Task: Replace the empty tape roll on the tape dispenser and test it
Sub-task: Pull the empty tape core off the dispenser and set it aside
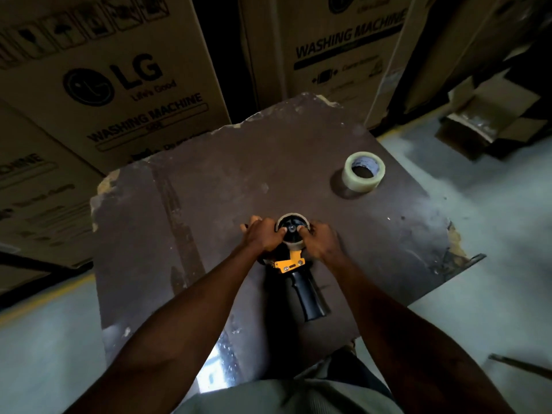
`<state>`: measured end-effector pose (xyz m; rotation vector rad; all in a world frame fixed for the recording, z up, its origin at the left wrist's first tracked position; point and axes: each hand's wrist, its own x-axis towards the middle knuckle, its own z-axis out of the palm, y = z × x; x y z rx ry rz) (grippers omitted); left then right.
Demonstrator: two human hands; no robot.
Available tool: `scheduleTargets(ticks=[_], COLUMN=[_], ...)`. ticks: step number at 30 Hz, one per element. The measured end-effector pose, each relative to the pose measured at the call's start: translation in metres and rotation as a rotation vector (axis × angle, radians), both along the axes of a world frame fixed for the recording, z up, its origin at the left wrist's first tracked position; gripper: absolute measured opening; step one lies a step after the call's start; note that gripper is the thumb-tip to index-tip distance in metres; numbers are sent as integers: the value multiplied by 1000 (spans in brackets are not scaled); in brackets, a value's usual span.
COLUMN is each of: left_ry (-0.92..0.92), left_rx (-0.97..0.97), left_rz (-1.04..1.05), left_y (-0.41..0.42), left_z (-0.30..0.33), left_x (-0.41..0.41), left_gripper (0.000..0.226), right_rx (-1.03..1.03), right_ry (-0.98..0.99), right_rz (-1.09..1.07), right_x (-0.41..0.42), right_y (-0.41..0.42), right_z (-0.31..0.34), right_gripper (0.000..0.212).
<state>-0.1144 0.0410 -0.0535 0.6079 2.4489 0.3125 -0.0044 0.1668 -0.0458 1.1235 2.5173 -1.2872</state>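
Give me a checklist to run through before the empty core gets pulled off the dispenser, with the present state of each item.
1. Dispenser lying flat on the table: ok.
2. Left hand and right hand both on the empty core: ok.
3. Handle free of the hands, not held down: ok.
4. New tape roll ready on the table, off to the right: ok.
5. Fingers clear of the cutting blade: cannot tell, blade hidden.
6. Core loose on its hub: cannot tell.
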Motion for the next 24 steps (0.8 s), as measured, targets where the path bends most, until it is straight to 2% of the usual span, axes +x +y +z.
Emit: scheduleTargets(ticks=[2, 6, 9, 11, 13, 21, 24], left_ry=[-29, -79, -166, -242, -289, -260, -236], left_rx=[20, 26, 4, -1, -9, -7, 24], left_rz=[37, 52, 60, 79, 83, 167, 194], left_y=[3, 8, 12, 17, 22, 21, 20], left_z=[-7, -8, -11, -37, -49, -12, 2], left_x=[-7, -13, -17, -26, -30, -17, -11], left_gripper=[55, 46, 46, 41, 39, 34, 19], right_rx=[-40, -58, -53, -60, -69, -47, -27], right_ry=[-12, -42, -61, -49, -38, -47, -51], right_rz=[-31, -65, -80, -85, -96, -93, -104], right_x=[-2, -7, -8, -7, -5, -2, -6], right_y=[3, 6, 5, 6, 8, 8, 8], right_z=[-1, -2, 2, 1, 2, 7, 7], right_gripper=[32, 28, 21, 25, 19, 20, 21])
